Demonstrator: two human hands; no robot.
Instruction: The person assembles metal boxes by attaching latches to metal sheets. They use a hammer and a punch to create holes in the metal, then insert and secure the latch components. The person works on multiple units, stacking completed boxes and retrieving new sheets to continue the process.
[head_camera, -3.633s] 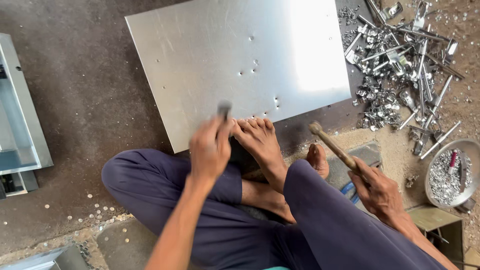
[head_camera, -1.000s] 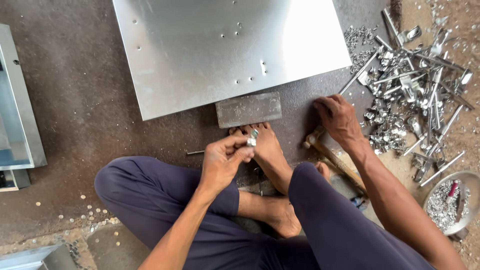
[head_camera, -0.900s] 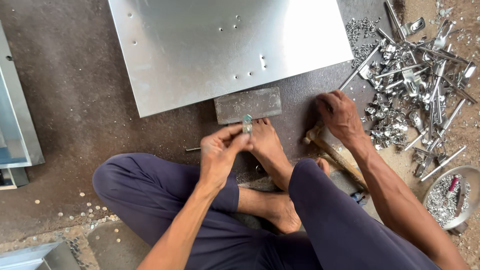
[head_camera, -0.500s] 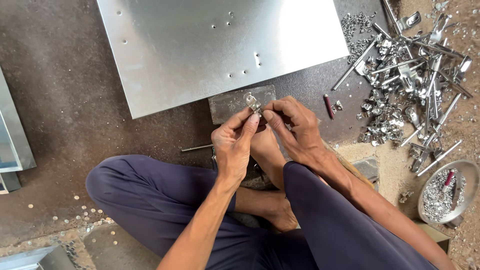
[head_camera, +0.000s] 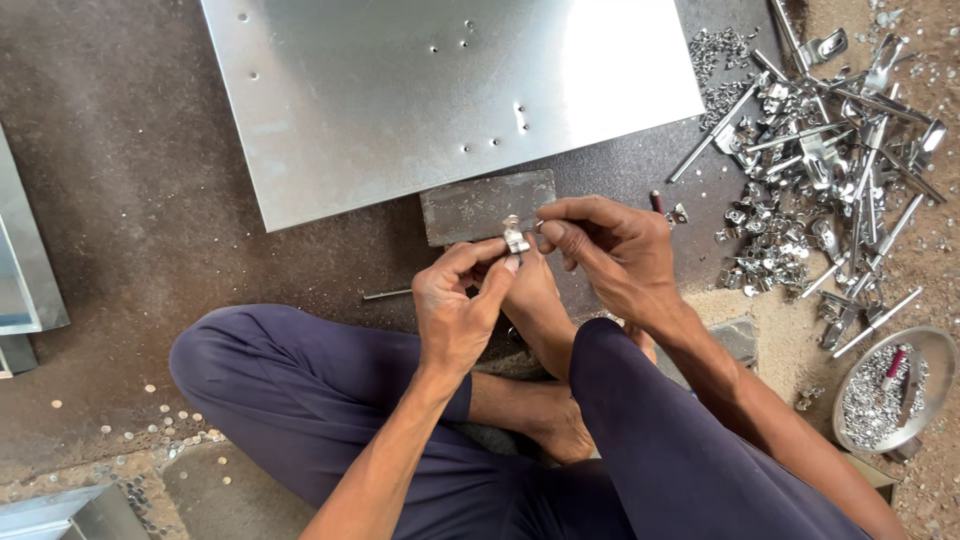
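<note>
Dark floor; left hand (head_camera: 455, 310), right hand (head_camera: 610, 255) pinch small metal clip (head_camera: 515, 238) together.

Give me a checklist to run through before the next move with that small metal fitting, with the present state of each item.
1. Small metal fitting pinched in the left hand fingertips: ok.
2. Right hand also at the fitting: ok.
3. Fitting held above the dark steel block: ok.
4. Block top free of loose parts: ok, as far as it shows.
5. Perforated metal sheet lying flat, edge by the block: ok.
6. Any pin or rivet seated in the fitting: cannot tell, too small.
</note>
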